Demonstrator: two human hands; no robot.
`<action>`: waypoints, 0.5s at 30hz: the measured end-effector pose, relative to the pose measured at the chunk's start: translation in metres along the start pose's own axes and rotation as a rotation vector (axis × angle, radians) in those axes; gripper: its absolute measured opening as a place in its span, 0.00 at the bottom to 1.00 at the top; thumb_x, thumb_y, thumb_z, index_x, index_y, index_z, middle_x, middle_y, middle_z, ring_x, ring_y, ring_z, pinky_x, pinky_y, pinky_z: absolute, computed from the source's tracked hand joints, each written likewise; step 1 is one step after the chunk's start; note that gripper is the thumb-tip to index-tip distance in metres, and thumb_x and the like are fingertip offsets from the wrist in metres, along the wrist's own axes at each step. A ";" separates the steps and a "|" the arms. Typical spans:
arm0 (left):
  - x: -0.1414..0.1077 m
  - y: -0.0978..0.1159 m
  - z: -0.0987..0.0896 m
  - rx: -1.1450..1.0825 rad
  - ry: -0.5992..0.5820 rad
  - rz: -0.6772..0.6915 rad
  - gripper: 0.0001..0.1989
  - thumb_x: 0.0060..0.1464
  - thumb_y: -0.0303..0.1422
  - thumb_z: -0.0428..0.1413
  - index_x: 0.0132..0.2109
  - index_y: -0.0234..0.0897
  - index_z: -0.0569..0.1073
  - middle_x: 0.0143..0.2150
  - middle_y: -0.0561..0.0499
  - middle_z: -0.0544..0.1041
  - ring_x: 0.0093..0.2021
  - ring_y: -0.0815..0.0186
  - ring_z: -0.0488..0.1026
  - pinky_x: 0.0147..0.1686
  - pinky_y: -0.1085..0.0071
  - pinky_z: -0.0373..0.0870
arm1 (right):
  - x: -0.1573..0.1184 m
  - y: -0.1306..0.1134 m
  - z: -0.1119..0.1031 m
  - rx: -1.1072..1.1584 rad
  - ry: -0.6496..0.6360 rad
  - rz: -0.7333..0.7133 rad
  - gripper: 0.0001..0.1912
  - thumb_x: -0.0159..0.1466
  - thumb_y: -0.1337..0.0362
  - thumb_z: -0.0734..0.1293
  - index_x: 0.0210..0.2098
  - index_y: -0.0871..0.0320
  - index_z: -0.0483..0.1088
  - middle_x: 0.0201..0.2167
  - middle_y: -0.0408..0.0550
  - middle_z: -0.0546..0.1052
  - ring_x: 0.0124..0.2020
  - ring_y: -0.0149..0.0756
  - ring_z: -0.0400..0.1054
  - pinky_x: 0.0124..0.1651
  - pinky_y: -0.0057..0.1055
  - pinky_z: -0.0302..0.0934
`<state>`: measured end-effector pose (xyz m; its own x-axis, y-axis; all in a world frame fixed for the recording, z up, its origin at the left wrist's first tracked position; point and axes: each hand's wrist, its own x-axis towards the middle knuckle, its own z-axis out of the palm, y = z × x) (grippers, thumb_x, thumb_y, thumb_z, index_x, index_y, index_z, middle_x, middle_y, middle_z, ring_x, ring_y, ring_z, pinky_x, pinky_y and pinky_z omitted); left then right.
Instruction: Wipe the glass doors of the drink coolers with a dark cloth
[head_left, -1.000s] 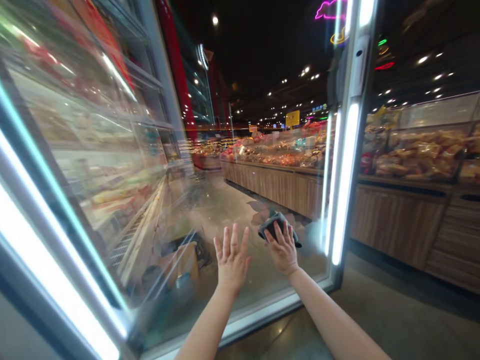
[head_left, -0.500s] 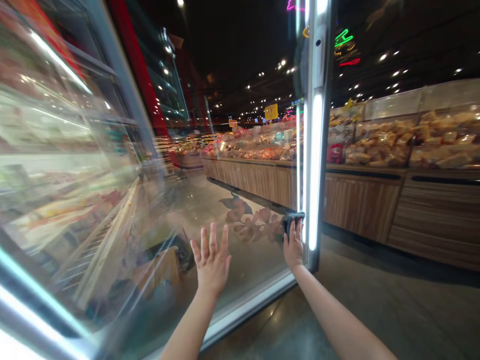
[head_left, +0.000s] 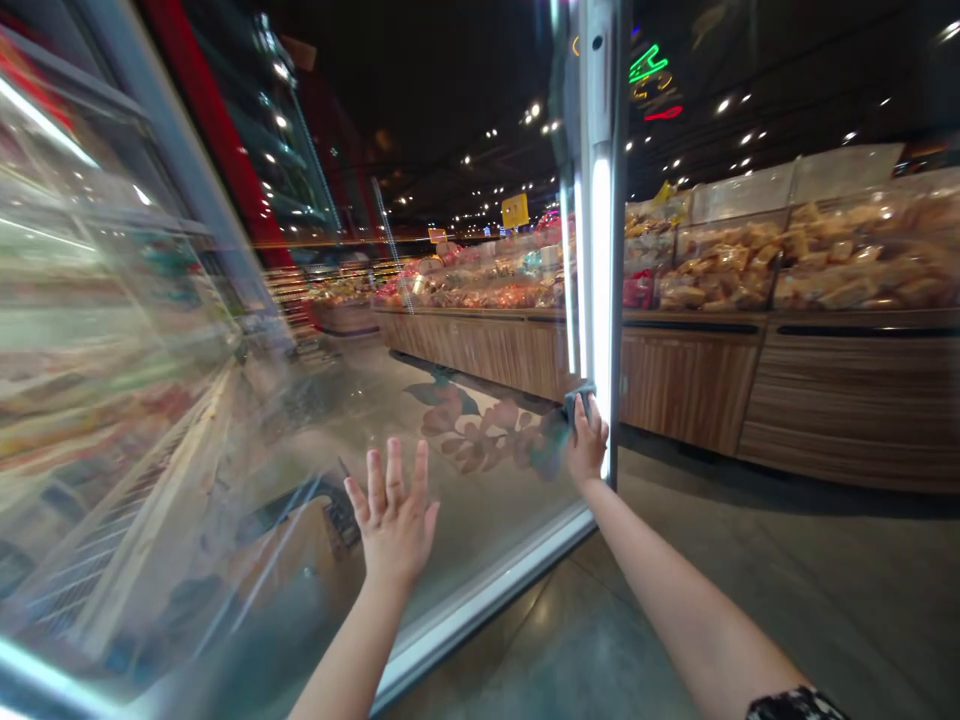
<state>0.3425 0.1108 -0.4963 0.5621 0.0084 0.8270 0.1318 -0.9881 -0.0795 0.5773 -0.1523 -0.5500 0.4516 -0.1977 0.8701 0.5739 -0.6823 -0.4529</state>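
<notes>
A glass door (head_left: 480, 530) in a pale metal frame stands swung out before me. Against its pane lies my left hand (head_left: 395, 520), fingers spread and nothing held. My right hand (head_left: 588, 445) presses a dark cloth (head_left: 579, 402) to the glass near the lit upright edge of the door. The cloth is bunched under the fingertips, partly hidden by them. A lit strip (head_left: 601, 300) runs up the door frame just above and to the right of that hand. Dark and reddish floral shapes (head_left: 480, 430) show on or through the pane between my hands.
Blurred shelves of goods (head_left: 97, 420), seen or mirrored through the glass, fill the left side. Beyond the door, a long wood-panelled display counter (head_left: 682, 385) holds heaps of packaged goods (head_left: 727, 265). Grey floor (head_left: 675, 560) stretches between door and counter.
The view has swung right, so most things sit further left. My right hand with the cloth has moved slightly up along the door edge. My left hand stays spread on the glass.
</notes>
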 end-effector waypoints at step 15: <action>-0.062 0.012 0.011 -0.034 -0.093 -0.025 0.59 0.50 0.34 0.69 0.75 0.53 0.37 0.79 0.47 0.33 0.77 0.41 0.36 0.72 0.36 0.33 | -0.083 0.024 0.009 -0.015 -0.021 0.172 0.38 0.61 0.70 0.59 0.71 0.50 0.57 0.62 0.60 0.63 0.60 0.53 0.60 0.60 0.51 0.58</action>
<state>0.3186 0.1006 -0.5548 0.6324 0.0453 0.7733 0.1193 -0.9921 -0.0394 0.5592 -0.1458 -0.6347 0.5565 -0.2982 0.7755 0.4766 -0.6500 -0.5919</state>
